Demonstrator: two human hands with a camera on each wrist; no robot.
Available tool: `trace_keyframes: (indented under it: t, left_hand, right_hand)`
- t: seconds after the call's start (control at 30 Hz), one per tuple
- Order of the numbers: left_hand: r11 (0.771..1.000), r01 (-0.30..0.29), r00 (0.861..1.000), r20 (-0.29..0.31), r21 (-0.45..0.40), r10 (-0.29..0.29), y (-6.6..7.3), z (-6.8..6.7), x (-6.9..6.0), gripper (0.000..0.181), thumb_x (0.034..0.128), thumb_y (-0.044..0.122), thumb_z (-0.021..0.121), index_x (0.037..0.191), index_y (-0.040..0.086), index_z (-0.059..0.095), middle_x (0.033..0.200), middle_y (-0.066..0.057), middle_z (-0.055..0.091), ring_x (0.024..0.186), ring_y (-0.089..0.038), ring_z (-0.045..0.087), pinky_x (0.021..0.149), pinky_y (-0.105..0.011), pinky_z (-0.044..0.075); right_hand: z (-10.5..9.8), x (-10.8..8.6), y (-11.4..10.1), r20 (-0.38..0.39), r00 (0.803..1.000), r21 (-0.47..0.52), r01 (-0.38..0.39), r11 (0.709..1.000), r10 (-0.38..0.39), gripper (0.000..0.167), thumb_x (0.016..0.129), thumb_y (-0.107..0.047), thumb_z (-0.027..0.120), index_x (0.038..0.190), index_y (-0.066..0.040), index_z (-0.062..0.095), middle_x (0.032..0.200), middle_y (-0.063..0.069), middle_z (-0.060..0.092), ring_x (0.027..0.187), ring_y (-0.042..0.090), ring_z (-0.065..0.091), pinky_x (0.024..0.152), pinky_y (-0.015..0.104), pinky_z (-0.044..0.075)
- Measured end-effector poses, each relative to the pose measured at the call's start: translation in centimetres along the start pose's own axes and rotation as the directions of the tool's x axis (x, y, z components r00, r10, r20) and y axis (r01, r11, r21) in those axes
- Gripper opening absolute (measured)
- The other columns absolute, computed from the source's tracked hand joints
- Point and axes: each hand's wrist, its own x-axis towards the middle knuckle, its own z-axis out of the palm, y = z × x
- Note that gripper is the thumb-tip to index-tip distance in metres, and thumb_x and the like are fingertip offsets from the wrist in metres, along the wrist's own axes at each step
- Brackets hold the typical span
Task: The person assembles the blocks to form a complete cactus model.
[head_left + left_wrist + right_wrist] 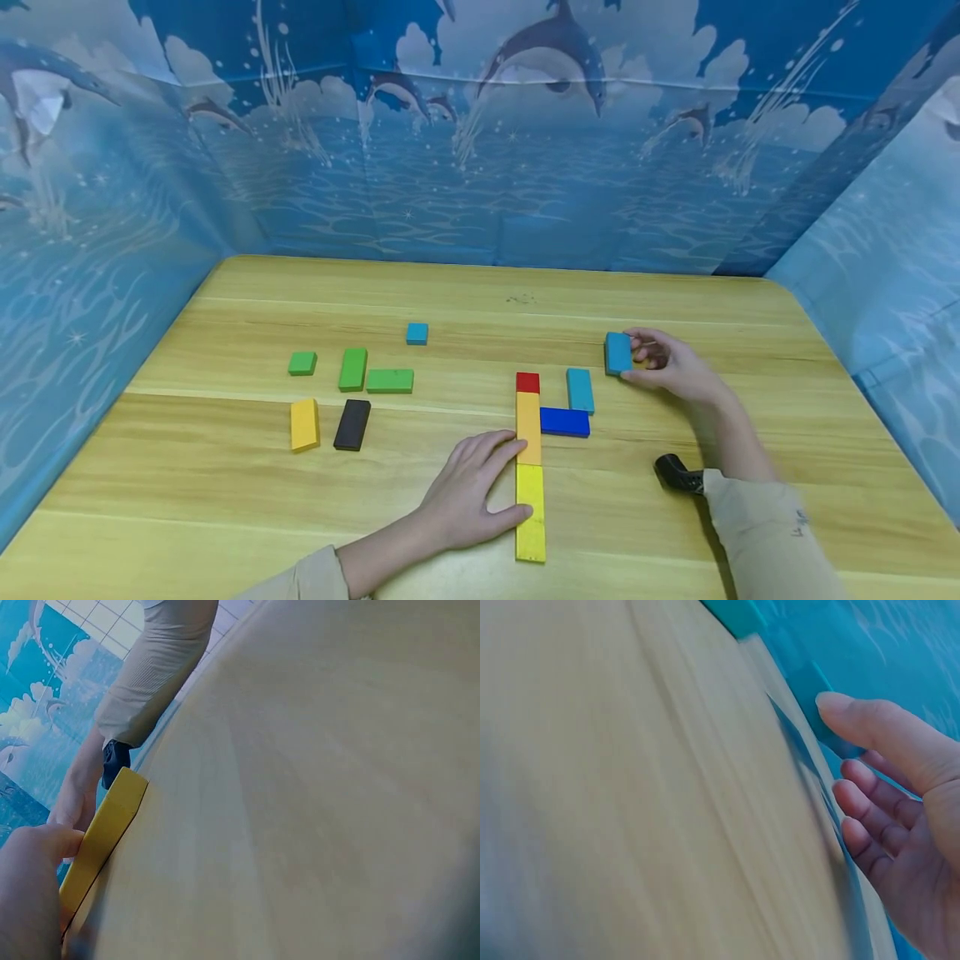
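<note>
Beige sleeves (772,537) come nearest the camera, one to each side of the yellow block (532,533), which lies flat on the wooden tabletop (622,542). Left of the yellow block, the left hand (474,485) spreads with its fingers loosely extended, grasping nothing; its thumb rests on that block and a fingertip touches the orange block (528,412) adjoining its far end. Farther along the yellow block's line, a red block (528,382) caps the orange one.

Beyond the yellow block and right of it, a dark-blue block (565,422) meets the orange block's side, with a second pale-blue block (581,391) at its far edge. Farther right and beyond the yellow block, the right hand (675,367) pinches a pale-blue block (618,354) between thumb and fingers. Well left of the yellow block and beyond it lie a golden block (303,425), a black block (352,425), three green blocks (390,382) and a small pale-blue block (417,334).
</note>
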Motion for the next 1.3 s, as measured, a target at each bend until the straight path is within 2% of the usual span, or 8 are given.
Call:
trace_keyframes:
  t: [0.37,0.53,0.73,0.93,1.13,1.3]
  left_hand:
    - [1.000,0.004,1.000,0.005,0.000,-0.004,0.2,-0.1,0.1,0.065,0.0843,0.054,0.050,0.138,0.018,0.038,0.139,-0.001,0.037,0.125,-0.019,0.035,0.103,-0.042,0.027]
    - [1.000,0.009,1.000,0.012,-0.003,-0.009,0.3,-0.2,0.1,0.066,0.0845,0.055,0.050,0.138,0.018,0.038,0.139,0.000,0.037,0.126,-0.019,0.035,0.103,-0.042,0.027]
    - [1.000,0.010,1.000,0.011,-0.003,-0.010,0.4,-0.3,0.1,0.066,0.0848,0.054,0.049,0.138,0.017,0.038,0.139,-0.001,0.037,0.126,-0.019,0.035,0.103,-0.042,0.027]
    - [1.000,0.012,1.000,0.013,-0.006,-0.012,0.4,-0.4,0.1,0.065,0.0850,0.054,0.049,0.138,0.017,0.038,0.139,-0.001,0.037,0.126,-0.019,0.035,0.103,-0.042,0.027]
    - [1.000,0.012,1.000,0.010,-0.006,-0.012,0.5,-0.4,0.1,0.065,0.0848,0.054,0.050,0.138,0.017,0.038,0.139,-0.001,0.037,0.126,-0.019,0.035,0.103,-0.042,0.027]
    - [1.000,0.007,1.000,0.003,-0.002,-0.007,0.5,-0.3,0.1,0.065,0.0848,0.054,0.050,0.137,0.017,0.038,0.139,-0.002,0.037,0.125,-0.019,0.035,0.103,-0.042,0.027]
  right_hand:
    - [2.4,2.9,-0.6,-0.007,0.996,0.015,0.086,0.996,-0.086,0.060,0.082,-0.011,0.068,0.133,0.003,0.039,0.105,0.015,0.047,0.085,0.022,0.042,0.068,0.020,0.037]
    - [2.9,3.9,-0.8,0.016,0.997,0.013,0.075,0.997,-0.076,0.060,0.081,-0.013,0.069,0.132,0.001,0.040,0.104,0.014,0.047,0.087,0.022,0.039,0.069,0.023,0.035]
    - [3.1,4.3,-1.4,0.070,0.997,0.003,0.042,0.999,-0.042,0.063,0.083,-0.017,0.068,0.136,0.001,0.037,0.111,0.015,0.047,0.095,0.023,0.039,0.077,0.025,0.035]
    - [3.0,4.5,-1.5,0.109,0.994,0.020,0.025,0.999,-0.027,0.063,0.085,-0.016,0.065,0.137,0.001,0.035,0.113,0.016,0.045,0.097,0.023,0.037,0.077,0.025,0.033]
    - [3.0,4.4,-1.6,0.090,0.995,-0.015,0.033,0.999,-0.032,0.049,0.094,-0.017,0.052,0.136,0.003,0.037,0.115,0.017,0.046,0.096,0.024,0.039,0.077,0.024,0.036]
    - [3.1,4.2,-1.8,0.071,0.997,-0.009,0.030,0.999,-0.030,0.045,0.094,-0.016,0.052,0.133,0.004,0.040,0.113,0.018,0.046,0.095,0.024,0.039,0.076,0.025,0.035]
